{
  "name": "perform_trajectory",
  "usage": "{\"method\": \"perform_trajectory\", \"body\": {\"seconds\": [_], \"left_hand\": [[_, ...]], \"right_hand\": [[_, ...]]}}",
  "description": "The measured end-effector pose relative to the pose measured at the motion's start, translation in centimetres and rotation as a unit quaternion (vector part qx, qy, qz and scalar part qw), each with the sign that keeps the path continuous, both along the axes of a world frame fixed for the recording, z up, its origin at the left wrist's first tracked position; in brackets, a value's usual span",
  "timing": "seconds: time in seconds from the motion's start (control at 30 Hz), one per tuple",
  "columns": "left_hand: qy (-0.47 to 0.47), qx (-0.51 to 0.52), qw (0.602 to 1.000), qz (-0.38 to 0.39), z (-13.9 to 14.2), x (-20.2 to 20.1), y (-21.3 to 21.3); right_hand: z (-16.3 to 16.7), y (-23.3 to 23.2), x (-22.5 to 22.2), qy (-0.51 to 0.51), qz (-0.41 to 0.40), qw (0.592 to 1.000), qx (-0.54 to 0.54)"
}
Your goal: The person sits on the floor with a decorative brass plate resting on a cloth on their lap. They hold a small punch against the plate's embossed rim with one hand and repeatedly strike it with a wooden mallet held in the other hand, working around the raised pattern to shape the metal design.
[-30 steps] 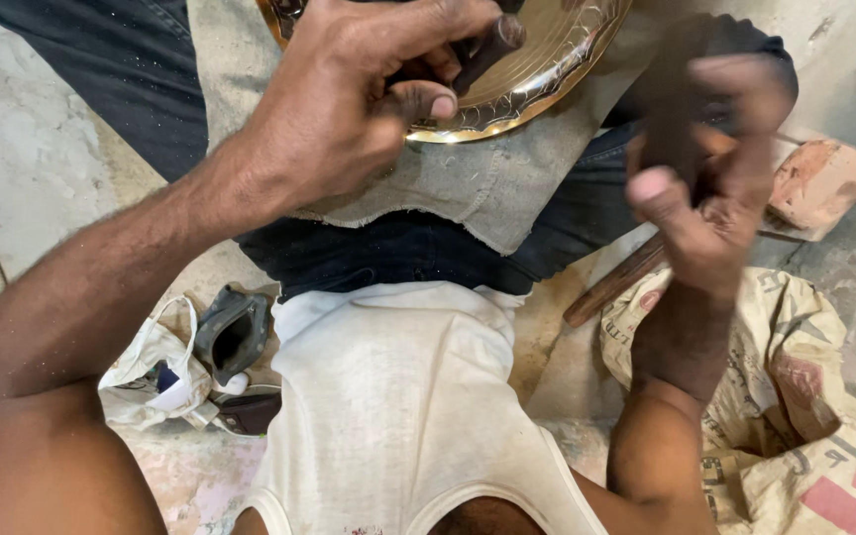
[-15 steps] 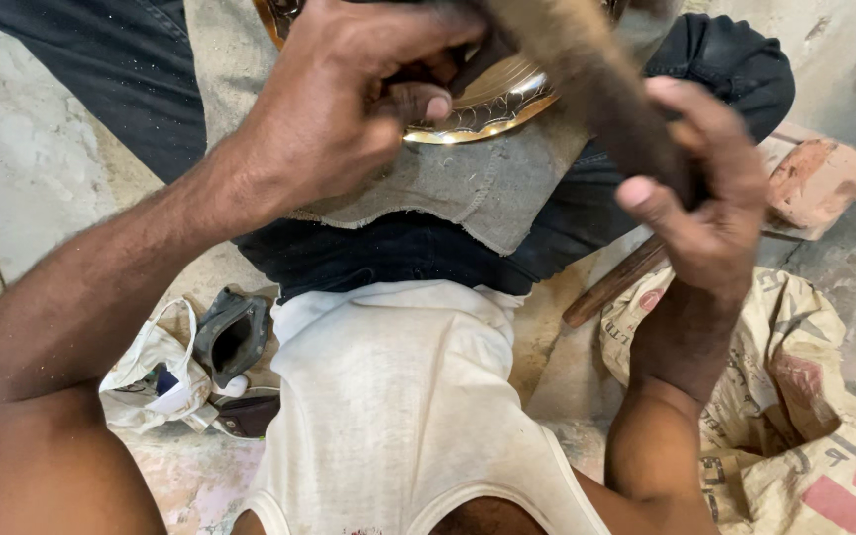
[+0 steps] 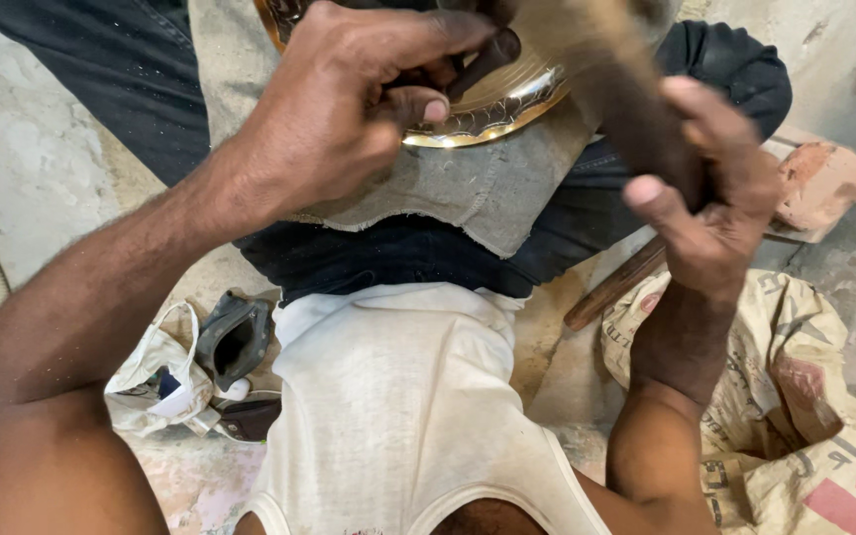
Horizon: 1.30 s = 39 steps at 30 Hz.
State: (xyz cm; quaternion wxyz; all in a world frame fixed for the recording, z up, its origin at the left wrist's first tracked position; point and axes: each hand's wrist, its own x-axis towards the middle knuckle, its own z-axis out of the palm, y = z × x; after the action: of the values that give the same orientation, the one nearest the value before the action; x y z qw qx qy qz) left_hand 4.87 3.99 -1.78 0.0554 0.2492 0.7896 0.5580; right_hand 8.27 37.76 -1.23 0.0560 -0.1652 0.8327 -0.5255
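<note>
A shiny brass plate (image 3: 492, 104) with an embossed rim rests on a grey cloth pad (image 3: 492, 193) over my lap. My left hand (image 3: 349, 109) is closed around a small dark metal punch (image 3: 482, 54) and presses its tip onto the plate. My right hand (image 3: 710, 203) grips the brown wooden handle of a hammer (image 3: 611, 74), blurred by motion, with its head up near the punch at the top edge of the view. Part of the plate is hidden by my left hand.
A second wooden handle (image 3: 611, 287) lies on the floor by my right leg. A printed sack (image 3: 795, 396) sits at the right, a reddish brick (image 3: 824, 183) behind it. At the left lie a white bag (image 3: 156, 381) and a dark rubber piece (image 3: 235, 337).
My right hand has swung the hammer from a raised position at the right down and leftward toward the punch. My left hand has stayed on the plate.
</note>
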Motion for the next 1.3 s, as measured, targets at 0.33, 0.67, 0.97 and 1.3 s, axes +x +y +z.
{"method": "perform_trajectory", "body": {"seconds": [0.33, 0.67, 0.97, 1.3], "left_hand": [[-0.003, -0.044, 0.999, 0.001, 1.1, -0.3, 0.2], [-0.034, 0.012, 0.999, 0.002, 0.3, -0.2, 0.5], [-0.031, 0.061, 0.997, 0.018, 0.1, 0.2, 0.7], [-0.045, 0.005, 0.998, 0.036, -0.5, 0.1, 0.9]], "right_hand": [[-0.9, 0.9, 0.9, -0.055, -0.03, 0.995, -0.077], [-1.7, 0.9, -1.0, 0.004, -0.053, 0.974, -0.222], [0.0, 1.2, -1.6, -0.022, -0.025, 0.988, -0.15], [1.6, 0.6, -2.1, -0.03, 0.058, 0.998, 0.008]]}}
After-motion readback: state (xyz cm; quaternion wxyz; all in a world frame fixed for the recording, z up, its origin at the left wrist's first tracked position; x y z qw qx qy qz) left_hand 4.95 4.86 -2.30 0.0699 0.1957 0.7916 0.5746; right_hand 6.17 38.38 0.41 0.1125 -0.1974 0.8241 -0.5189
